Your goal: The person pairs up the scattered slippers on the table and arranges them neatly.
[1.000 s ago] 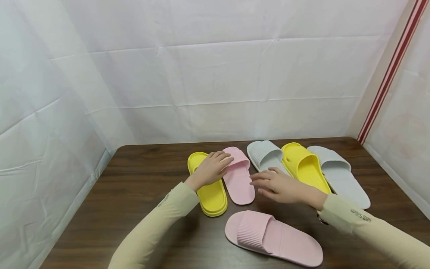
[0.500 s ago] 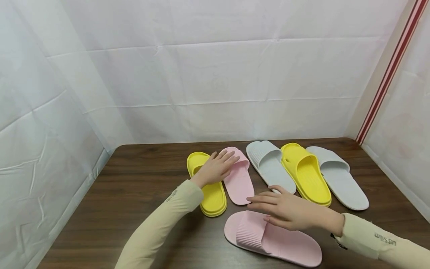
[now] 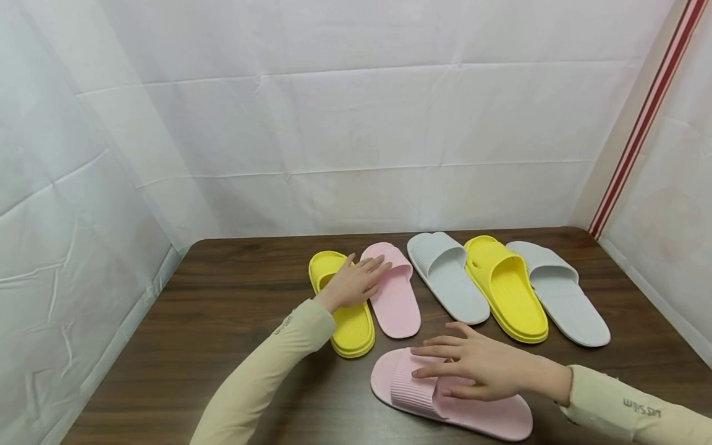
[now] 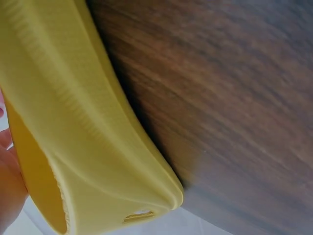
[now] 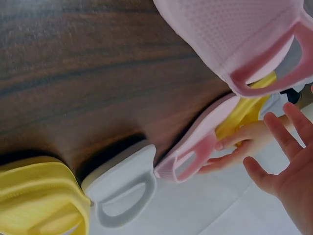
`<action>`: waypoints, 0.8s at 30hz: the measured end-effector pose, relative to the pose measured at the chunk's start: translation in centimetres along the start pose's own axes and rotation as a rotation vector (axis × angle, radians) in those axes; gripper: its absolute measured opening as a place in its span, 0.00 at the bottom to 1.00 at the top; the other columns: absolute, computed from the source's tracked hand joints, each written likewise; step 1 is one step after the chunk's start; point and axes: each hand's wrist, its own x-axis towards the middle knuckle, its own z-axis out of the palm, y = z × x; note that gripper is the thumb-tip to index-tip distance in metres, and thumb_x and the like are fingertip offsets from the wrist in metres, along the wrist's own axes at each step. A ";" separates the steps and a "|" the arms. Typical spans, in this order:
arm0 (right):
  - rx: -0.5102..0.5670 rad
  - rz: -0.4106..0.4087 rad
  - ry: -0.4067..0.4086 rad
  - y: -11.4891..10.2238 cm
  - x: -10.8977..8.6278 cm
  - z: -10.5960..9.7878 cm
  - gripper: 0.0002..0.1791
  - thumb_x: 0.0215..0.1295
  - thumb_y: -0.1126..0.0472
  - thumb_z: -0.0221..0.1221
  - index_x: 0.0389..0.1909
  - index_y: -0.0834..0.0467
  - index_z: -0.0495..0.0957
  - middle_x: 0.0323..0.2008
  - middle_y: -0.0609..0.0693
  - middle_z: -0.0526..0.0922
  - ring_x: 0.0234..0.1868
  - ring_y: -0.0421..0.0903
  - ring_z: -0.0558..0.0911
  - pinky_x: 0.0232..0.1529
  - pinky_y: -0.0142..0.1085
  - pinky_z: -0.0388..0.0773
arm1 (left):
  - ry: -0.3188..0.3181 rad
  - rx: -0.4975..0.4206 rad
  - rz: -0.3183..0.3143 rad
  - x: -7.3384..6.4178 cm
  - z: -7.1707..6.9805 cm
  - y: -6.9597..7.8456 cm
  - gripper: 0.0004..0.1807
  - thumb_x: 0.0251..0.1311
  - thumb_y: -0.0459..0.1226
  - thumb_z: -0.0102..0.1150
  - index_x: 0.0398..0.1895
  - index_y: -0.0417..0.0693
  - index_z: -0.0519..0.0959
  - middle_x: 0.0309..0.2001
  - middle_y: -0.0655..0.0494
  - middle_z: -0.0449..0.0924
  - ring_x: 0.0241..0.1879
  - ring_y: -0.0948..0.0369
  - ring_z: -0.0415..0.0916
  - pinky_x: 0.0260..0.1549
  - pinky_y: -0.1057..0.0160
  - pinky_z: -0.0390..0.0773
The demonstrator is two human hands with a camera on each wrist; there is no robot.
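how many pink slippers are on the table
2. One pink slipper lies in the back row, between a yellow slipper and a grey slipper; the other lies crosswise in front, below the right hand.

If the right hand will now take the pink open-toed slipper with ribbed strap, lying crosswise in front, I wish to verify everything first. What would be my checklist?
1. Near pink slipper lies sole-down on the dark wood-grained table: ok.
2. Right hand is over this slipper, fingers spread, holding nothing: ok.
3. Right hand touches the slipper: cannot tell.
4. Near pink slipper points the same way as the far pink slipper: not ok; it lies crosswise.
5. Left hand is free of the far pink slipper: cannot tell; its fingers reach over the strap.
6. Gap between far pink slipper and its pale grey neighbour fits another slipper: not ok, it looks too narrow.
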 end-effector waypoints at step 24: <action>0.004 0.021 0.017 -0.3 -0.7 1.2 0.17 0.62 0.46 0.50 0.52 0.38 0.70 0.56 0.43 0.72 0.55 0.40 0.73 0.45 0.47 0.66 | 0.095 -0.072 0.024 -0.9 0.8 -1.5 0.27 0.60 0.39 0.50 0.63 0.64 0.61 0.64 0.59 0.63 0.63 0.59 0.62 0.58 0.41 0.58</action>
